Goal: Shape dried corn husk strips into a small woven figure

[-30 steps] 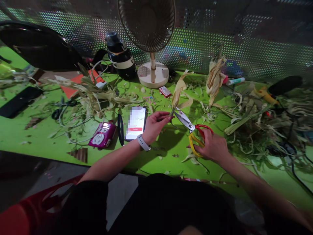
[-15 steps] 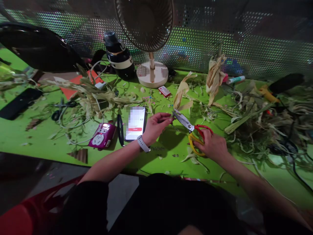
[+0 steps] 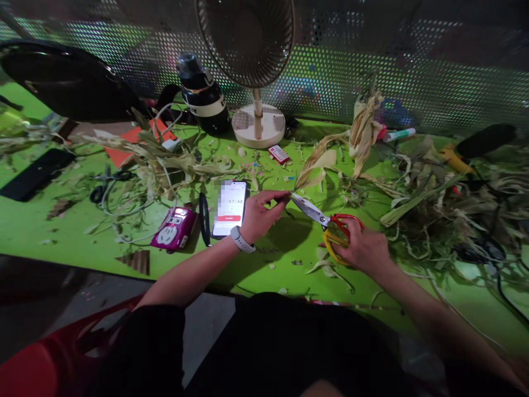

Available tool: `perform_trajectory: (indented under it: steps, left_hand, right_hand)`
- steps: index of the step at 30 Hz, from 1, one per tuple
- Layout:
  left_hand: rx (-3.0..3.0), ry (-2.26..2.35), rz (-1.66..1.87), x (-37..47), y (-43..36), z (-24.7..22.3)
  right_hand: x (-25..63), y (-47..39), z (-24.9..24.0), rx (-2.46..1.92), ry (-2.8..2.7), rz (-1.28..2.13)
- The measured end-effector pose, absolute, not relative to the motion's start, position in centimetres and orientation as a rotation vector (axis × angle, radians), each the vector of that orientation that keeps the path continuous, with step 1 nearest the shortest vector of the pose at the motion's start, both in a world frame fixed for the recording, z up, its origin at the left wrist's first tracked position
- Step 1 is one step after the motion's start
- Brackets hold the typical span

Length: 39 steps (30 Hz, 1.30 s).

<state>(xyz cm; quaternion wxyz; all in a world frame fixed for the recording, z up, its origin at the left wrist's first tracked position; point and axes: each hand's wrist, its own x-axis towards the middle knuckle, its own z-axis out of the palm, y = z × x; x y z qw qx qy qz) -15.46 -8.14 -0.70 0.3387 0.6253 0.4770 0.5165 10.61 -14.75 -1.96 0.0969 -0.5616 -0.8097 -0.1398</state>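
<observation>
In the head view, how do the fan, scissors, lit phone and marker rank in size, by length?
1. Fan, top cut off
2. Scissors, partly hidden by the right hand
3. Lit phone
4. Marker

The left arm (image 3: 194,270) reaches up from the low left side. The left grip (image 3: 260,218) points right, thumb and fingertips pinched close. The right arm (image 3: 425,300) slants in from the low right, the right grip (image 3: 363,242) curled tight.

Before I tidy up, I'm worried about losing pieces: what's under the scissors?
Beneath the scissors shows the green table, shaded, with a pale husk scrap near the yellow handle. Whatever lies directly under the blades and right hand is covered.
</observation>
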Motion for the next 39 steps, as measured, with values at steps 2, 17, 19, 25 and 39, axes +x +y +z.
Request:
perform_trajectory:
  steps: [2,17,19,25,39]
  left_hand:
    - [1.818,1.214,1.401,-15.6,-8.1,-0.8]
    - [2.503,1.291,1.454,-16.4,-7.8,-0.8]
    - [2.516,1.303,1.434,-16.5,-7.8,-0.9]
    - [2.622,1.279,1.373,-16.6,-7.9,-1.1]
    - [2.629,1.195,1.168,-16.8,-8.3,-1.1]
  right_hand:
    - [10.4,-14.8,-1.7,-1.63,-2.375,-0.452]
    - [10.5,-15.0,-2.1,-1.695,-2.347,-0.491]
    - [10.5,-15.1,-2.1,-1.702,-2.34,-0.51]
    - [10.4,-15.0,-1.9,-1.719,-2.327,-0.482]
    - [10.4,-15.1,-1.6,-1.755,-2.374,-0.433]
